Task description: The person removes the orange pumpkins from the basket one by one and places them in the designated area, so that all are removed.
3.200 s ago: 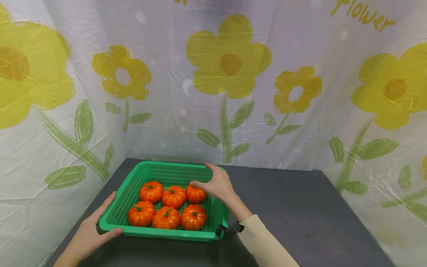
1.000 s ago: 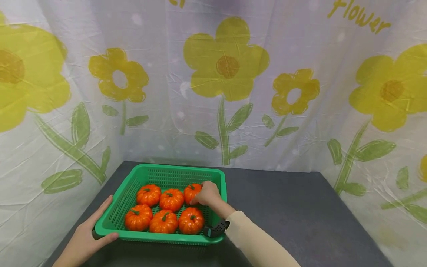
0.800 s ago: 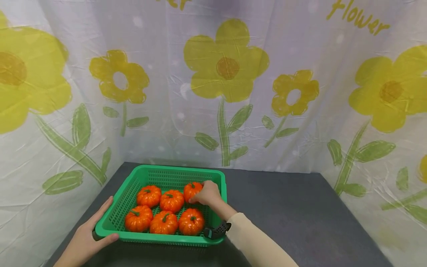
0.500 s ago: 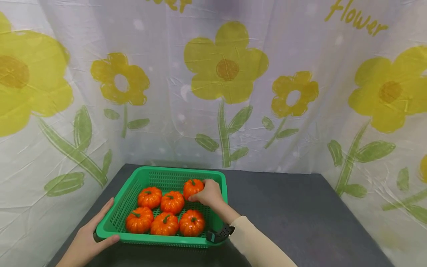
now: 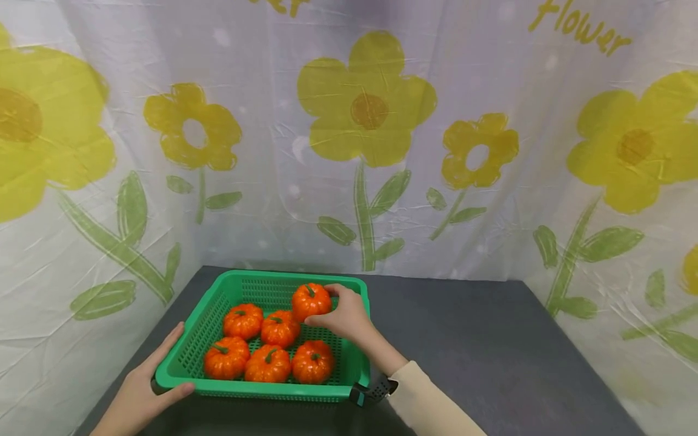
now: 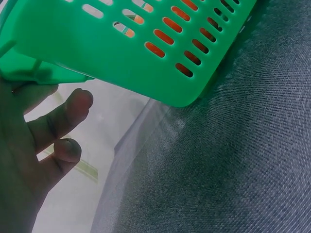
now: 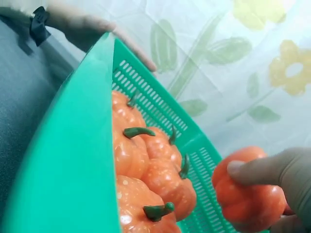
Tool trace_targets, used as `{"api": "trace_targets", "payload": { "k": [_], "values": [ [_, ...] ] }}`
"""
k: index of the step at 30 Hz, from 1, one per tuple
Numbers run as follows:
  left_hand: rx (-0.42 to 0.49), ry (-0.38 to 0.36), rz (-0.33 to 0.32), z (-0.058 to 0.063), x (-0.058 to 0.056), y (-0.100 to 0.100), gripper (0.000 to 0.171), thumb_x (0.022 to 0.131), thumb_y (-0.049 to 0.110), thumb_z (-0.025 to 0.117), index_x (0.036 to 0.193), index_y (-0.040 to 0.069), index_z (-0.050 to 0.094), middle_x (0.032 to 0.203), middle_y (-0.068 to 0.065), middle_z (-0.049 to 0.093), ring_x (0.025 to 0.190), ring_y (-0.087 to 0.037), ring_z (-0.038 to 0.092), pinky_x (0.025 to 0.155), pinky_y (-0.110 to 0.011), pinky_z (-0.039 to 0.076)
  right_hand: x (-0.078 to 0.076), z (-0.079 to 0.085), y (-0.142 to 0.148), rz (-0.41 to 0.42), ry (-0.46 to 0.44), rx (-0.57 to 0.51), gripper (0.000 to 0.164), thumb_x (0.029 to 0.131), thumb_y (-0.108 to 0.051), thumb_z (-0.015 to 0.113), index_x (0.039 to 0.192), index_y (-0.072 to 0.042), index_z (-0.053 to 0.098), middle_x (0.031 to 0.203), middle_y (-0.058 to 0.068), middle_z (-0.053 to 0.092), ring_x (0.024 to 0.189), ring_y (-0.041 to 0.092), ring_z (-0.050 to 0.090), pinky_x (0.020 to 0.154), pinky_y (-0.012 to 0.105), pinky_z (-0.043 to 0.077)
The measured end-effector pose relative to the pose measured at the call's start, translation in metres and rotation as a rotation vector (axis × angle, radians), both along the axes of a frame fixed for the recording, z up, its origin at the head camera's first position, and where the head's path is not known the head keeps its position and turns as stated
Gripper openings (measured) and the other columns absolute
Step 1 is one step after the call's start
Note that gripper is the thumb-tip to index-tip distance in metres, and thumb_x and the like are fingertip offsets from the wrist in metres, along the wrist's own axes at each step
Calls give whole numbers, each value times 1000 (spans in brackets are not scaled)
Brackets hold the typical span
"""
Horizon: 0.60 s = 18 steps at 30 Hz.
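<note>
Fingers of my right hand (image 5: 349, 313) pinch 1 pumpkin (image 5: 309, 301) while my left hand (image 5: 137, 387), fingers spread, seemingly steadies the basket (image 5: 272, 391).

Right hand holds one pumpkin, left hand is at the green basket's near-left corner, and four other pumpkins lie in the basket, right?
Not four: the head view shows five other pumpkins in the green basket. The right hand and left hand are as you say.
</note>
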<state>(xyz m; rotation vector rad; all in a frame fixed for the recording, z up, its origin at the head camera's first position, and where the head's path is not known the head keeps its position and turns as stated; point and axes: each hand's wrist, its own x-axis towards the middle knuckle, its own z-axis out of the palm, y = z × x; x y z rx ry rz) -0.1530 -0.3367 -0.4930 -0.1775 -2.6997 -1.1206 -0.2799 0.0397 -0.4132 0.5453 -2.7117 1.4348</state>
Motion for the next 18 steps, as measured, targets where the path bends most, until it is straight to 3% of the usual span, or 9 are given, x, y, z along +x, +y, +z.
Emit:
{"api": "trace_targets", "payload": {
  "k": [2, 7, 12, 15, 18],
  "values": [
    [-4, -1, 4, -1, 0, 0, 101, 97, 27, 78, 172, 38, 11, 153, 47, 8, 151, -35, 32, 96, -78, 43, 1, 1, 4, 33, 1, -21, 77, 82, -33, 93, 145, -3, 62, 138, 15, 66, 121, 34, 64, 93, 49, 60],
    [0, 2, 9, -2, 0, 0, 101, 97, 27, 79, 172, 38, 12, 152, 48, 9, 152, -21, 31, 96, -77, 44, 5, 3, 13, 74, -1, -65, 75, 84, -40, 90, 148, -10, 63, 142, 10, 66, 127, 34, 62, 96, 51, 58],
    [2, 28, 6, -1, 1, 0, 101, 96, 26, 80, 172, 38, 14, 153, 47, 10, 137, 19, 20, 96, -77, 44, 10, 3, 20, 63, 18, -76, 76, 84, -38, 90, 149, -12, 62, 145, 11, 64, 125, 34, 63, 93, 49, 60],
    [1, 45, 5, -1, 1, 1, 102, 95, 26, 81, 172, 37, 15, 154, 46, 11, 126, 30, 16, 95, -76, 44, 13, 4, 24, 53, 12, -80, 77, 84, -37, 91, 150, -11, 61, 147, 13, 63, 91, 25, 71, 76, 39, 60],
    [-7, 52, 11, -2, 1, 1, 102, 94, 26, 82, 172, 36, 16, 154, 47, 12, 123, 32, 16, 95, -75, 45, 15, 5, 28, 51, -4, -95, 76, 84, -36, 90, 149, -11, 61, 143, 14, 65, 53, 14, 54, 56, 29, 51]
  ]
}}
